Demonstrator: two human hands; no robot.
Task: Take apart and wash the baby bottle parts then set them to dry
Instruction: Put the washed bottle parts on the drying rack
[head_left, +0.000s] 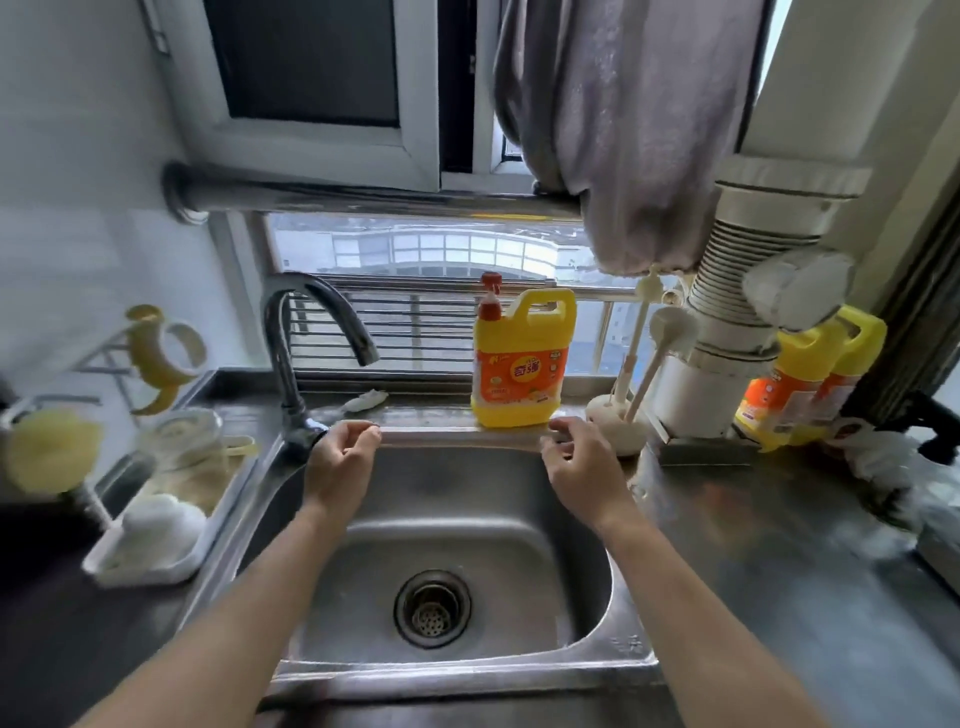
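My left hand (340, 457) and my right hand (584, 460) hover over the far part of the steel sink (467, 670), fingers loosely curled, holding nothing. Baby bottle parts sit at the left: a clear bottle body (182, 441) and a white piece (161, 519) in a white drying tray (150, 569). A yellow handle ring (161, 353) hangs on a wall rack, and a blurred yellow part (49, 457) stands at the far left. A white bottle brush (649, 374) stands in its holder right of the sink.
The faucet (317, 322) arches over the sink's left side. A yellow detergent jug (522, 358) stands on the sill behind the sink, another (810, 384) at the right. A white ribbed duct (732, 291) and a hanging grey cloth (623, 130) are overhead. Steel counter (779, 571) extends right.
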